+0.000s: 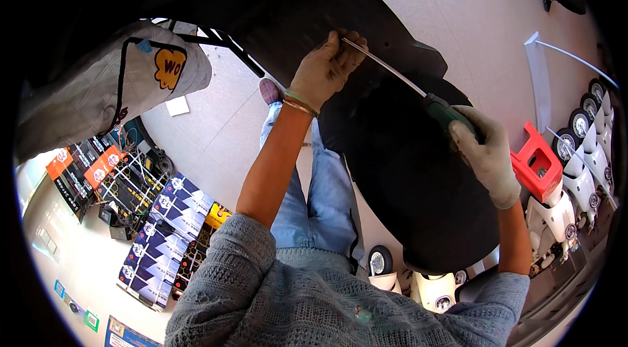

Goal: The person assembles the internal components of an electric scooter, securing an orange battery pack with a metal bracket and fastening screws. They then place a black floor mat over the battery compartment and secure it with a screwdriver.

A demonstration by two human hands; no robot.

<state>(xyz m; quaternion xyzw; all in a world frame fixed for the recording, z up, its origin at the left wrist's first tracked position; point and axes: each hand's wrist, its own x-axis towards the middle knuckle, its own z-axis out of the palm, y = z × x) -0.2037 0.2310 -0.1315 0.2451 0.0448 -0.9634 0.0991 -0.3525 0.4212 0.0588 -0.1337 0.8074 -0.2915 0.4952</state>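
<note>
Red plastic stool [536, 162] at right; white scooters [575, 183] in row; boxed goods [160, 236] on lower-left rack.

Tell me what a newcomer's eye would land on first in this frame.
Centre frame, two gloved hands work a long screwdriver against a big black panel: the left hand steadies its tip at the panel's upper edge, the right hand grips the green handle. A red stool stands out at right, with rows of white scooters behind it.
</note>
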